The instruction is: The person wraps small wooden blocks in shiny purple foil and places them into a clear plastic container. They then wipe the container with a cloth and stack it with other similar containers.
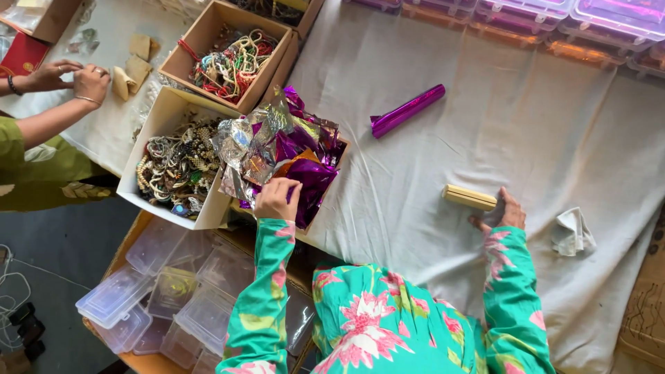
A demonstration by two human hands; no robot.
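My left hand (277, 197), in a green floral sleeve, reaches into a box (338, 154) of crumpled purple and silver foil sheets (277, 142) and pinches a sheet at the near edge. My right hand (500, 215) rests on the white cloth (415, 180) and holds the end of a small pale wooden block (470, 197). A rolled tube of purple foil (407, 110) lies on the cloth farther away, apart from both hands.
Two open cardboard boxes of beaded bangles and jewellery (179, 166) (232, 62) stand left of the foil box. Another person's hands (73, 77) work at the far left. Clear plastic containers (166, 291) are stacked below; lidded ones (554, 21) line the far edge. A crumpled white cloth (572, 232) lies at right.
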